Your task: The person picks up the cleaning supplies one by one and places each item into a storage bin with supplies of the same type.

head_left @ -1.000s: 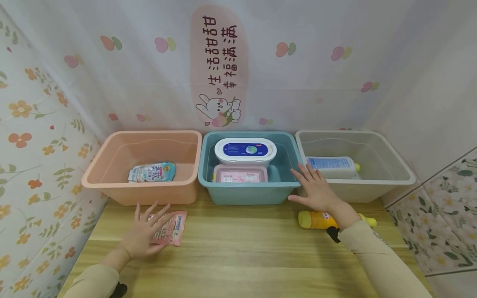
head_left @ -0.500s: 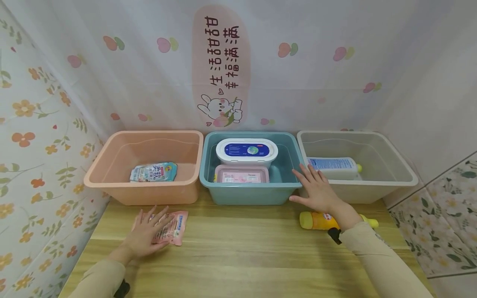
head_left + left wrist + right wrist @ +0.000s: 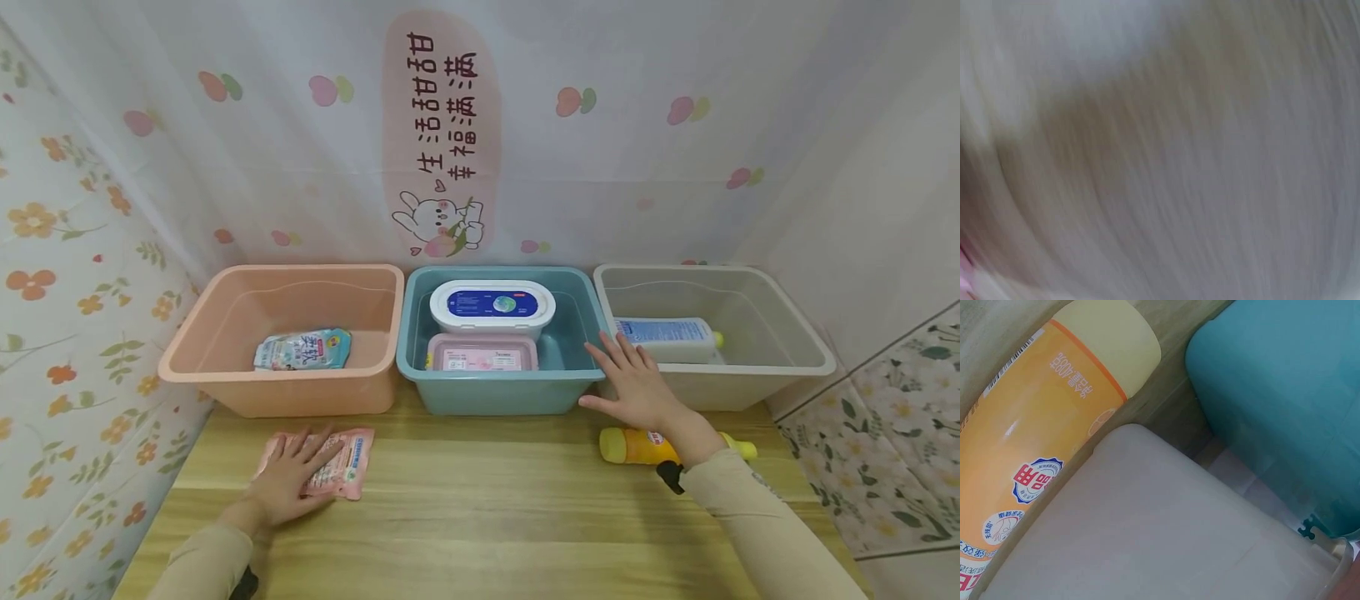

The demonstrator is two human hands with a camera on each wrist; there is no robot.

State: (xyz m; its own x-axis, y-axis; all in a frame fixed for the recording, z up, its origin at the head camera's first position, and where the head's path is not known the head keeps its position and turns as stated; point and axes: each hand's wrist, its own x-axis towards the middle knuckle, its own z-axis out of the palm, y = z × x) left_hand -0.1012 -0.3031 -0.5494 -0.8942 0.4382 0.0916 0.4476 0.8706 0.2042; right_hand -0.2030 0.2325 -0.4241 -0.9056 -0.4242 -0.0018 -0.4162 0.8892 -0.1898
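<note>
A pink soft packet (image 3: 351, 468) lies on the wooden table at the left. My left hand (image 3: 283, 483) is spread over it, fingers fairly straight, covering its left part. The left wrist view is mostly a blur. My right hand (image 3: 637, 392) rests with outstretched fingers where the rims of the blue bin (image 3: 498, 396) and the pale grey bin (image 3: 757, 385) meet. An orange bottle with yellow ends (image 3: 636, 446) lies below that hand, partly hidden by the wrist; the right wrist view shows its label (image 3: 1038, 478) closely.
A peach bin (image 3: 300, 396) holds a light blue pouch (image 3: 303, 350). Inside the blue bin sit a white oval box (image 3: 491, 305) and a pink box (image 3: 483, 352). A white bottle (image 3: 667, 337) lies in the grey bin. A printed curtain (image 3: 637, 150) hangs behind.
My left hand has come down onto the pink packet, its fingers drawn slightly back toward me. The right hand keeps its place by the bin rims.
</note>
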